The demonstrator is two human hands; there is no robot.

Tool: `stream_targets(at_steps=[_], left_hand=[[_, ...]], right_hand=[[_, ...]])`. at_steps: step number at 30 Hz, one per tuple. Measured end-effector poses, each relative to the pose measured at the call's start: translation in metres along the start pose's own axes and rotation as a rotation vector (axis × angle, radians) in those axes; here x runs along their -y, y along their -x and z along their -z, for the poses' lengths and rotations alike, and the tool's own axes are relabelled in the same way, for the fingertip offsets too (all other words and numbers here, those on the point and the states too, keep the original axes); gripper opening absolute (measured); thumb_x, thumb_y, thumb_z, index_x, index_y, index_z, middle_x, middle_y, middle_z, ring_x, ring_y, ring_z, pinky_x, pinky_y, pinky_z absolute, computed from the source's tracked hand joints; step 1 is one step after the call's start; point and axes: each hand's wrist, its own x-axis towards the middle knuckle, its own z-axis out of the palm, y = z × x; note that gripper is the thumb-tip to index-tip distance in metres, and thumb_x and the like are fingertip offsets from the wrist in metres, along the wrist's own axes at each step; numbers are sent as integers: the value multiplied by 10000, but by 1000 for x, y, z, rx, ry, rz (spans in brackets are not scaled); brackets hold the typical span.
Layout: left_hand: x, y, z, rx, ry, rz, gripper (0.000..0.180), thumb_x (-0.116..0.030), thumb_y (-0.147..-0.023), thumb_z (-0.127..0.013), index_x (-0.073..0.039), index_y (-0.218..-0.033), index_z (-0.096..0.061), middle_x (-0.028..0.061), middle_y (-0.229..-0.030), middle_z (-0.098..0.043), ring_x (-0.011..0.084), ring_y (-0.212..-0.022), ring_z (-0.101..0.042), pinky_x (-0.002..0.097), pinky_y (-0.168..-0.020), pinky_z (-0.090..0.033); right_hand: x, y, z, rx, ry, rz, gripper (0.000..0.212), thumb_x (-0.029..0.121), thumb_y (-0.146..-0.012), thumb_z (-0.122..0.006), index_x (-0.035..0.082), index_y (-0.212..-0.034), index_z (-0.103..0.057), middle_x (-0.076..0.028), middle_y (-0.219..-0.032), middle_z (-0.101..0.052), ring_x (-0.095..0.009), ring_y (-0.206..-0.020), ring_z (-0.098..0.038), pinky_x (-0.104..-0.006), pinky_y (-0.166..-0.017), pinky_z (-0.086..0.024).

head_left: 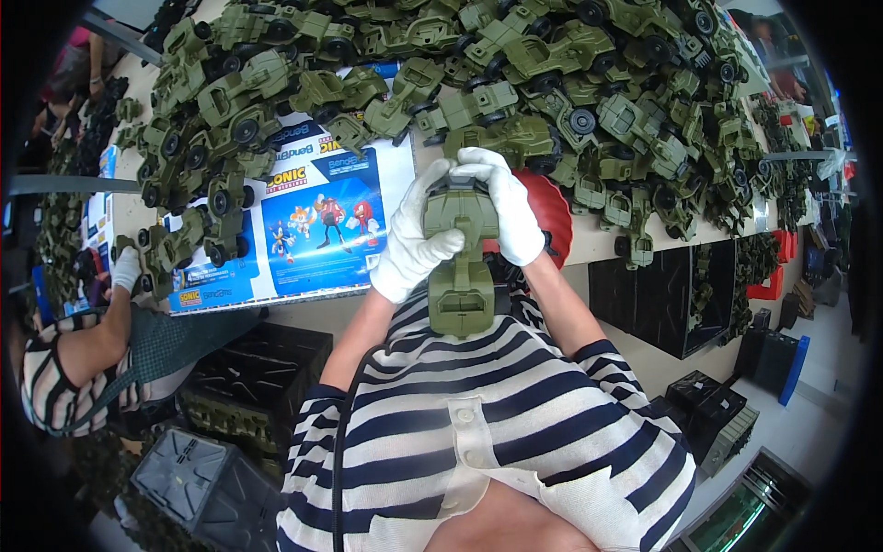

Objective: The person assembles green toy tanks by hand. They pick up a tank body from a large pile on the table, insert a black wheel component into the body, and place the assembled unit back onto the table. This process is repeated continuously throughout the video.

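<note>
Close in front of my chest I hold an olive-green toy jeep (463, 287) with both hands. My left hand (409, 241), in a white glove, is closed around its left side, the thumb lying across the top. My right hand (509, 207), gloved too, grips its far right end with bent fingers. The jeep's near end points toward me. Behind my right wrist, a red basin with a scalloped rim (552, 216) is partly hidden. Just beyond my fingertips lies another green toy jeep (515, 141), part of a large pile.
Green toy jeeps (386, 106) heap across the table. Printed blue cardboard (322, 216) covers its left part. Black crates (207, 478) stand below at the left, another black crate (655, 299) under the right edge. At the left, a co-worker's gloved hand (126, 269) reaches the table.
</note>
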Motion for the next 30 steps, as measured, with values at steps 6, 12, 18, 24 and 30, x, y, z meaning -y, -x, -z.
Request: stream_targets(at_steps=[6, 12, 18, 24, 30], left_hand=[[3, 3, -3, -74, -307, -189, 813, -524, -782, -782, 4, -1331, -498, 158, -1236, -572, 304, -1168, -567, 380, -1014, -440], [16, 6, -2, -152, -488, -197, 475, -327, -891, -655, -1, -1221, -559, 183, -1137, -599, 345, -1055, -593, 405, -945, -462], [17, -11, 12, -447, -388, -191, 725, -566, -933, -578, 19, -1346, -467, 169, -1233, -558, 279, -1131, -565, 399, -1008, -439], [17, -33, 12, -171, -311, -150, 890, -666, -962, -404, -48, -1566, -188, 163, -1559, -274, 298, -1228, -513, 411, -1029, -413], [32, -13, 33, -386, -149, 303, 557, -361, -1014, -539, -23, -1443, -430, 108, -1355, -532, 166, -1093, -582, 300, -811, -512]], right_hand=[[-1, 21, -20, -100, 97, 207, 334, 3, -826, -601, 7, -1160, -601, -185, -1229, -595, -323, -1162, -579, -396, -995, -457], [-17, 19, -28, -187, 92, 182, 257, 0, -863, -556, -4, -1111, -620, -178, -1084, -642, -319, -963, -647, -378, -872, -512], [7, 14, -24, 102, -161, -259, 745, 169, -888, -725, 7, -1484, -308, -148, -1428, -469, -206, -1330, -452, -369, -1120, -356], [49, -29, 55, -31, -507, -323, 568, 134, -839, -774, 21, -1334, -520, -58, -1197, -645, -139, -1094, -614, -308, -949, -499], [140, -149, 210, -609, -308, 169, 507, 314, -868, -763, 61, -1265, -574, -76, -1174, -631, -199, -1058, -614, -368, -931, -519]])
